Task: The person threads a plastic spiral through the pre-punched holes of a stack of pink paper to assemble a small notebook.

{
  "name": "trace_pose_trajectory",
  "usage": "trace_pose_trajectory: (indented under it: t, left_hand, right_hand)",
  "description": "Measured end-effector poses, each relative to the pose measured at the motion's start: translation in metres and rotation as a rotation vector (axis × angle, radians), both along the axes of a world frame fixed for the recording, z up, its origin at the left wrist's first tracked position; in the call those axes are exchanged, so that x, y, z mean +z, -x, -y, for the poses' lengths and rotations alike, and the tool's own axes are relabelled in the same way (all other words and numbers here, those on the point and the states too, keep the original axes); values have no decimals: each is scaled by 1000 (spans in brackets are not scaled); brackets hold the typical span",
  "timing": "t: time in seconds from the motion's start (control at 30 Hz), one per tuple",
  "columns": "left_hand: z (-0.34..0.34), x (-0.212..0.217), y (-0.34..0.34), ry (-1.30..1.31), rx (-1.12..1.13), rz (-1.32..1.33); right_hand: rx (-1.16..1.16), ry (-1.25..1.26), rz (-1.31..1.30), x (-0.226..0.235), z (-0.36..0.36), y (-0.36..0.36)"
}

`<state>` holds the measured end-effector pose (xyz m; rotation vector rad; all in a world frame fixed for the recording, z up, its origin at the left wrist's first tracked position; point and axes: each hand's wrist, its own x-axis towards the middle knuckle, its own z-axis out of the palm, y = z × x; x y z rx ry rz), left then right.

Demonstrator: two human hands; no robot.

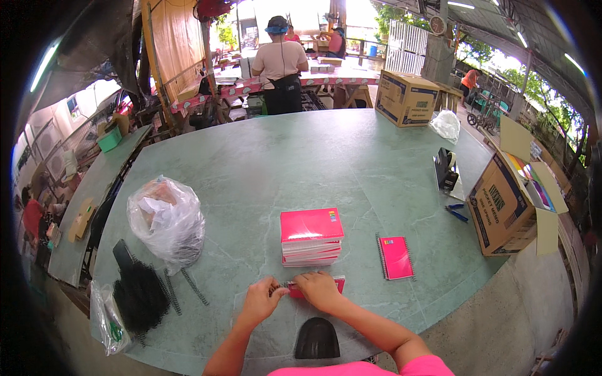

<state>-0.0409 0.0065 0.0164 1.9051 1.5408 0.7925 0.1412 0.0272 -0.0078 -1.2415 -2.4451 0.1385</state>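
Near the table's front edge lies a small pink-covered notebook, partly hidden under my right hand. That hand's fingers are closed on its left end. My left hand pinches a dark spiral binding coil at the notebook's left edge; how far the coil runs into the pages is hidden by my fingers. Just beyond my hands rises a stack of pink-covered notebooks. To its right, one finished-looking pink notebook lies flat, with dark coils along its sides.
On the left are a heap of black coils, loose coils and a filled clear plastic bag. Rightward sit blue-handled pliers, a tape dispenser and an open cardboard box. A closed box stands farther back.
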Motion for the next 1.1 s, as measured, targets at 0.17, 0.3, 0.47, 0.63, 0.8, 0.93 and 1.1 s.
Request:
trace_pose_trajectory:
  t: [0.17, 0.3, 0.47, 0.63, 0.8, 0.93, 1.1]
  left_hand:
    - [-2, -9, 1, 21, 10, 106]
    - [-8, -11, 13, 2, -121, 37]
    - [-6, 0, 4, 43, -85, 82]
    - [-11, -16, 8, -118, -158, 36]
    - [-8, 7, -1, 148, -94, 85]
    - [-9, -4, 14, 103, -129, -55]
    - [-7, 4, -1, -15, -128, 18]
  right_hand:
    - [-34, -130, -14, 6, 1, 1]
    - [4, -95, -24, 5, 1, 3]
    - [-28, -47, -235, 3, 3, 4]
    - [10, 49, -133, 9, 3, 5]
    - [-7, 104, -274, 9, 2, 4]
    - [10, 81, -13, 1, 1, 2]
    - [7, -35, -39, 1, 4, -3]
